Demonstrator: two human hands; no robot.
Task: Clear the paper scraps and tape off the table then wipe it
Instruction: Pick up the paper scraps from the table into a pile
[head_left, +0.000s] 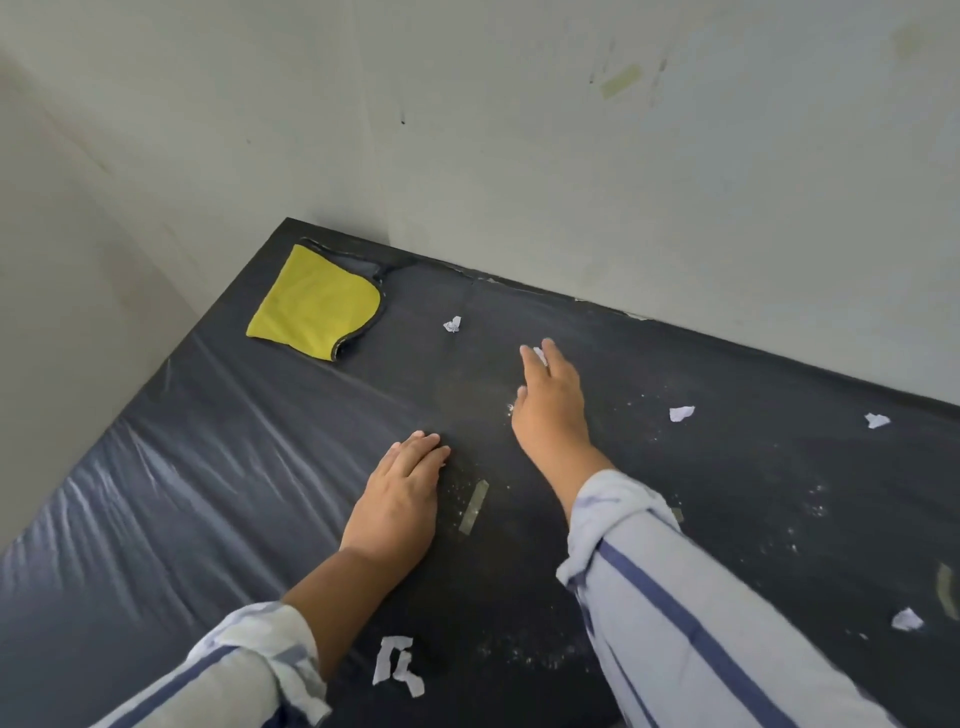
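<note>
A black table (208, 467) under a plastic sheet bears several white paper scraps: one (452, 324) by the far edge, two at the right (681, 413) (877, 420), one near the right edge (907, 619) and a long torn piece (397, 665) close to me. A strip of clear tape (474, 506) is stuck between my hands, and another tape strip (946, 590) lies at the far right. My left hand (400, 493) lies flat on the table and holds nothing. My right hand (550, 400) reaches forward, its spread fingertips on a small scrap (540, 356).
A yellow cloth (317, 304) with a dark grey edge lies folded in the far left corner. White walls close the table's back and left sides. Fine white crumbs (810, 499) are scattered over the right half of the table.
</note>
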